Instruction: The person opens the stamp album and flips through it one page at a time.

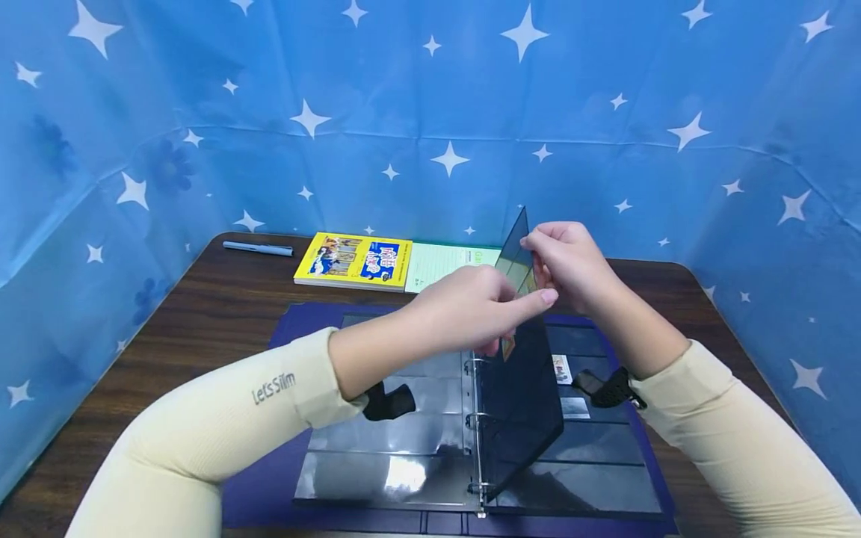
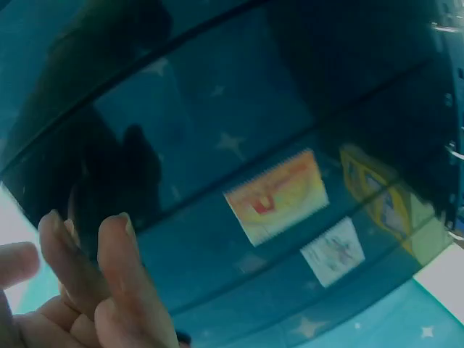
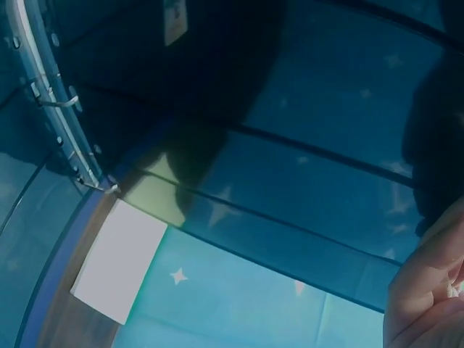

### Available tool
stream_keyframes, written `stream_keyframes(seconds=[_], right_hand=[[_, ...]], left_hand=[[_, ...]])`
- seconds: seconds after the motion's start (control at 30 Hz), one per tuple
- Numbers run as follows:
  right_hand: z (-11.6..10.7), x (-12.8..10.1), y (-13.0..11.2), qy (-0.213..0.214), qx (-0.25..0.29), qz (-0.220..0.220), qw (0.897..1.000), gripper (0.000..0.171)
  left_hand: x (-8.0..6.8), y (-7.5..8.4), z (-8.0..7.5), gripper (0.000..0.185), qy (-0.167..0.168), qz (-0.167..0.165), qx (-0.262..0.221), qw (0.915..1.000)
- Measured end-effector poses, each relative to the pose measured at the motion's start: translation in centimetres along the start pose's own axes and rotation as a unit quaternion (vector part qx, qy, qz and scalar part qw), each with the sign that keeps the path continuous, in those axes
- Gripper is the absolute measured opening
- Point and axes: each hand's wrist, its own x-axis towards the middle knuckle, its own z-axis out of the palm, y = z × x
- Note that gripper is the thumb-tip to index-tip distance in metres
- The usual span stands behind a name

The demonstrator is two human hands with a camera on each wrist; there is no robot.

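The dark pocket page (image 1: 521, 388) stands nearly upright on the rings (image 1: 476, 418) of the open binder (image 1: 282, 478), hinged at the spine and lifted off the right-hand stack of pages. It looks thin, light and springy: a smooth plastic sheet that would likely bend if pushed at its middle and slide under dry fingers, so its free top edge or upper corner seems the safest place to take hold, with the punched edge left to turn on the rings. It is smoky black with clear horizontal pockets. In the left wrist view 1 orange-and-yellow stamp (image 2: 275, 196) sits in a pocket, with a smaller pale stamp (image 2: 333, 251) below it.

The right hand (image 1: 572, 261) pinches the page's top corner, its grip closed on the plastic. The left hand (image 1: 471, 306) reaches across to the page's near face with a forefinger stretched out; its fingers (image 2: 119, 275) lie straight beside the sheet, grasping nothing.

Behind the binder, on the wooden surface (image 1: 202, 314), lie a yellow book (image 1: 353, 261), a pale green booklet (image 1: 444, 265) touching it, and farther left a grey pen (image 1: 258, 248). A blue starred cloth (image 1: 430, 112) walls in the surface.
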Motion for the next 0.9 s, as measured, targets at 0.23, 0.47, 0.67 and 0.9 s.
stream_keyframes(seconds=[0.23,0.47,0.67,0.9], right_hand=[[0.6,0.1,-0.1,-0.006,0.013,0.006,1.0,0.036],[-0.7,-0.1,0.7,-0.061,-0.012,-0.031,0.998,0.042],[-3.8,-0.1,4.8,-0.08,-0.239,-0.036,0.967,0.037],[-6.9,-0.9,12.1,-0.127,-0.417,0.031,0.899,0.075]], left_hand=[[0.7,1.0,0.8,0.047,-0.005,0.012,0.071,0.9974],[0.3,0.5,0.3,0.037,0.018,0.005,0.093,0.9954],[-0.7,-0.3,-0.6,0.033,0.021,-0.032,0.08,0.996],[-2.5,-2.0,-1.8,0.035,0.035,-0.078,0.07,0.9939]])
